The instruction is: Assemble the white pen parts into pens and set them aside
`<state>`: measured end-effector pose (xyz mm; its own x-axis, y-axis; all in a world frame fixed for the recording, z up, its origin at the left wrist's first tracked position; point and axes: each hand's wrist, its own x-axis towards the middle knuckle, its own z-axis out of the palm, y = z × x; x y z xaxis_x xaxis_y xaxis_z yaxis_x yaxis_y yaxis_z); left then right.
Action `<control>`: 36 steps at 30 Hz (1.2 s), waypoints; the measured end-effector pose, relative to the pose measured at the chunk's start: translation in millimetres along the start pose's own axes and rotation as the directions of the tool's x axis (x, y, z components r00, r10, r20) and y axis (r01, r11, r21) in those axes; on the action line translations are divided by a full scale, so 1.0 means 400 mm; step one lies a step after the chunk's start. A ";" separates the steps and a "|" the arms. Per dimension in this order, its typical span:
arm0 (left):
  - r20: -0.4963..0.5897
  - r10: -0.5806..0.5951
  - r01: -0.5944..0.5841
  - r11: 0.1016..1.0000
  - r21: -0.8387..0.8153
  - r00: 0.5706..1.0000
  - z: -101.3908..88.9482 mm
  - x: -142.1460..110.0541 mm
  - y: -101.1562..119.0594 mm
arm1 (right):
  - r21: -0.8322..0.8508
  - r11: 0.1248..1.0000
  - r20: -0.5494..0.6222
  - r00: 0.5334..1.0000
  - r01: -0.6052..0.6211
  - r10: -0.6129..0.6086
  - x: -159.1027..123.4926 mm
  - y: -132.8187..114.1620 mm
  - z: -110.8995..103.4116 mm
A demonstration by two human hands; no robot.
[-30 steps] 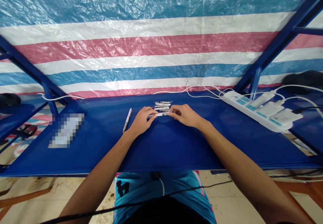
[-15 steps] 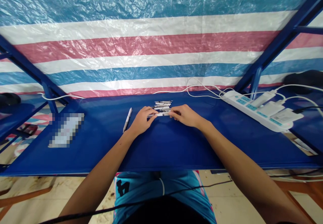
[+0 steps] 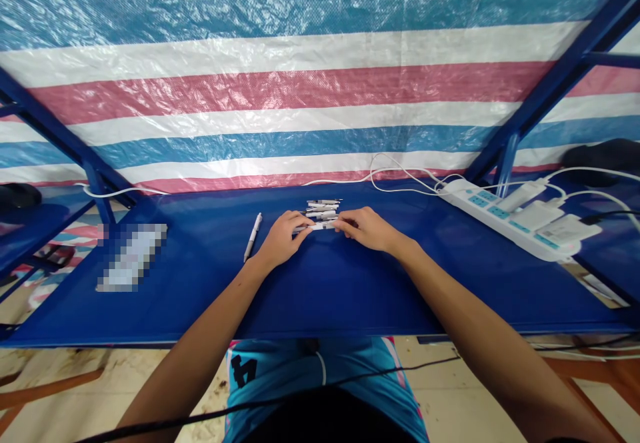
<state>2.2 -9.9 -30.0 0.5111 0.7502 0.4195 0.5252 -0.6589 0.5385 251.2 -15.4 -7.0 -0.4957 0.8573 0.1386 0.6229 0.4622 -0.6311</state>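
The left hand [image 3: 281, 238] and the right hand [image 3: 365, 228] were close together near the middle of the far edge of the blue bench [image 3: 350, 290], with a gap between them. Both rested on a white pen [image 3: 315, 226] that lay sideways across that gap, the left hand at one end and the right hand at the other. It looked pinched rather than merely touched, though the fingers were too small in the view to be sure of the grip.

Very little had changed: across the last second the hands had barely shifted and the white pen had stayed between them, with no clear move in any other object.

Just beyond the hands, toward the far edge, lay a small pile of pens [image 3: 323, 208], side by side and pointing the same way, almost touching the white pen. A single pen [image 3: 253, 236] lay apart, just beside the left hand and tilted across the bench.

Farther toward the left edge was a blurred patch [image 3: 133, 258] that could not be made out. Along the right end of the bench ran a power strip [image 3: 500, 220] with chargers [image 3: 537, 215] plugged into it, and white cables [image 3: 400, 180] looped from it along the far edge. Behind the bench hung a striped tarp [image 3: 320, 90] in blue, white and pink, and the person's blue shorts [image 3: 280, 370] showed below the near edge
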 end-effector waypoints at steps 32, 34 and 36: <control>-0.002 0.000 0.000 1.000 -0.003 1.000 0.000 0.000 0.001 | -0.011 1.000 -0.034 0.999 -0.016 0.016 0.000 0.000 -0.002; -0.001 0.000 0.000 1.000 0.001 1.000 0.000 0.000 0.001 | -0.014 1.000 -0.014 1.000 -0.023 0.023 0.001 0.001 0.000; 0.002 0.000 0.000 1.000 0.002 1.000 0.000 0.000 0.000 | -0.012 1.000 -0.001 1.000 -0.013 0.013 0.001 0.001 0.000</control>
<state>2.3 -9.9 -30.0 0.5126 0.7499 0.4181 0.5263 -0.6592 0.5371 251.3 -14.9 -7.2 -0.4871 0.8634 0.1313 0.6364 0.4539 -0.6236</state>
